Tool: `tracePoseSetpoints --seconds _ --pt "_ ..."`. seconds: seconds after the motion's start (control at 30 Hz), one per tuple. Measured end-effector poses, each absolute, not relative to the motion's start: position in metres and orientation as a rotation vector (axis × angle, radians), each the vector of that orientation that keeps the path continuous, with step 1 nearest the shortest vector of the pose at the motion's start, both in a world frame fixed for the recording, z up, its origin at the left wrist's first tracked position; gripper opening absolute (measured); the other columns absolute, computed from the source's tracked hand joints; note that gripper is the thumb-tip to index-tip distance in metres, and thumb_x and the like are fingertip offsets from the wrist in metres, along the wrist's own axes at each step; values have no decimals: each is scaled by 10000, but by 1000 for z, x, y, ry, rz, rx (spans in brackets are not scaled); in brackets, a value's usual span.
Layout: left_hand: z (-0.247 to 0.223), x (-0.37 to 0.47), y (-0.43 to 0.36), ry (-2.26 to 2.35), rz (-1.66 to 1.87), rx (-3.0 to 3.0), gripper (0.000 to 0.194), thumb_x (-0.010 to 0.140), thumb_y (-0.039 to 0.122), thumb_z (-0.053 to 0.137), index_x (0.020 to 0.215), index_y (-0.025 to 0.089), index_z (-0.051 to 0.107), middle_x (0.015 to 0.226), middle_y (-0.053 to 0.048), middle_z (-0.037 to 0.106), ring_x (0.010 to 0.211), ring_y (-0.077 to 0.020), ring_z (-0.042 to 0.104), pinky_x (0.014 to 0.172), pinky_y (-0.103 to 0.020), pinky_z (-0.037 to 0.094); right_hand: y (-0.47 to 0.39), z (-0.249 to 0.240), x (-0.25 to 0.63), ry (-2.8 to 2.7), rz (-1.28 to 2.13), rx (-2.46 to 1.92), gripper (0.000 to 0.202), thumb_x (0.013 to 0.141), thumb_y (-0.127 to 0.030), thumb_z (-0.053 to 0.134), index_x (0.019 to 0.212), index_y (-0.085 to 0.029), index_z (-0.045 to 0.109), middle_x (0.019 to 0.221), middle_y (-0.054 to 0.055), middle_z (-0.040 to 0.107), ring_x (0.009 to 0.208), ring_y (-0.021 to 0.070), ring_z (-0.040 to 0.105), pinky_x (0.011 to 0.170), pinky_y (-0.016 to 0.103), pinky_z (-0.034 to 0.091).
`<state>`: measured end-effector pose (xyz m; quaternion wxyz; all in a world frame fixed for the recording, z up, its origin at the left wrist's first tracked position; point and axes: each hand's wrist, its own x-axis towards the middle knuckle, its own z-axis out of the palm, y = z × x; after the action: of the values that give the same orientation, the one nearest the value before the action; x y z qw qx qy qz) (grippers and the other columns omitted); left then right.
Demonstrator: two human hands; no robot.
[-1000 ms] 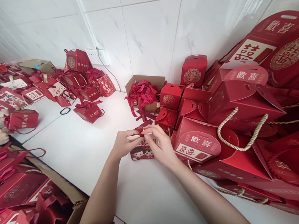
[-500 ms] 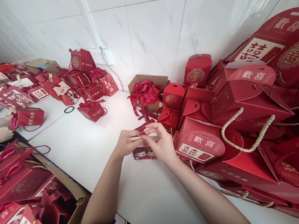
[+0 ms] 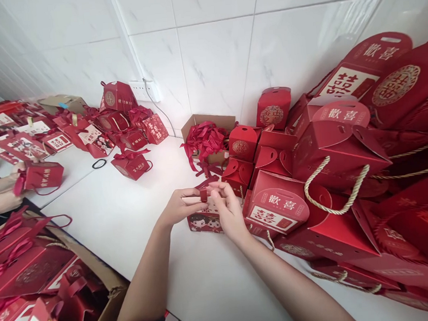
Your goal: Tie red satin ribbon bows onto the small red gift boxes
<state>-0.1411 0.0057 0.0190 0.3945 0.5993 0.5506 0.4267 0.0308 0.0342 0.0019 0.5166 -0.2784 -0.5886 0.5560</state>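
A small red gift box with cartoon figures on its front stands on the white table. My left hand is closed on the box's pale top edge, thumb in front and fingers behind. Over that edge lies a short dark red ribbon, seen between my two hands. My right hand is at the box's right side, thumb and fingers pinched close to the ribbon; its fingertips partly hide what they grip.
Behind my hands is an open carton of loose red ribbons. Stacked red gift boxes crowd the right side. At lower left stands a carton of finished-looking red boxes. Another person's hands hold a red box at far left.
My right hand's fingers have lowered and drawn together beside the box top. The ribbon now shows plainly across the edge. My left hand keeps its grip, and the view has shifted slightly.
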Motion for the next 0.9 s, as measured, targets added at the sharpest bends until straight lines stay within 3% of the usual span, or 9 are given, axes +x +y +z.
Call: tracePoseSetpoints --seconds 0.13,0.23,0.33,0.43,0.47,0.53,0.6,0.73,0.9 --pt "18 -149 5 1407 1118 1547 282 776 361 742 915 119 701 831 -59 706 758 -172 656 674 -244 528 31 -11 29 -1500 1227 -733 188 888 -364 636 979 -200 624 959 42 660 889 181 629 757 281 505" --pt "13 -153 7 1435 1132 1585 268 780 373 737 763 108 700 693 -32 660 653 -141 608 610 -227 491 37 -15 30 -1557 1180 -751 162 897 -343 616 873 -188 652 847 20 640 785 165 609 713 273 485" --pt "9 -153 10 1440 1133 1565 286 777 384 737 783 100 703 728 -54 683 689 -161 630 646 -252 511 40 -14 31 -1608 1148 -751 203 934 -356 564 887 -185 663 855 26 661 785 170 625 739 288 503" --pt "8 -151 6 1429 1066 1525 341 748 390 756 917 96 722 869 -102 734 801 -217 685 717 -304 556 31 -16 36 -1646 1110 -757 266 984 -348 479 1132 -189 633 1132 89 669 1073 224 627 945 372 498" --pt "9 -151 3 1425 1022 1513 370 714 387 780 943 101 729 897 -109 744 824 -234 696 728 -321 569 25 -18 40 -1671 1064 -763 333 988 -334 468 1272 -189 566 1300 121 599 1241 250 548 1039 417 452" --pt "9 -152 -6 1443 939 1490 420 632 374 830 956 121 746 925 -110 758 854 -262 708 743 -351 585 9 -24 50 -1784 889 -739 558 975 -294 484 1497 -188 319 1561 160 318 1474 283 264 1159 496 331" --pt "7 -157 -16 1535 913 1454 458 583 374 854 967 145 755 952 -103 763 881 -277 709 771 -371 588 -10 -32 64 -1978 635 -578 699 947 -226 509 1554 -187 165 1606 180 202 1504 298 179 1163 534 324" --pt "-6 -175 -34 1991 1069 1284 528 650 465 797 1082 173 708 1063 -104 734 976 -292 684 880 -406 552 -43 -51 85 -2147 317 -104 616 875 -105 514 1463 -190 350 1364 156 560 1366 257 441 1088 470 446" --pt "-25 -199 -43 2716 1318 855 623 745 552 668 1202 138 581 1309 -208 530 1227 -383 521 1053 -544 387 -59 -67 86 -2262 320 64 371 863 -75 486 1211 -186 553 1274 104 653 1165 210 597 906 350 553"
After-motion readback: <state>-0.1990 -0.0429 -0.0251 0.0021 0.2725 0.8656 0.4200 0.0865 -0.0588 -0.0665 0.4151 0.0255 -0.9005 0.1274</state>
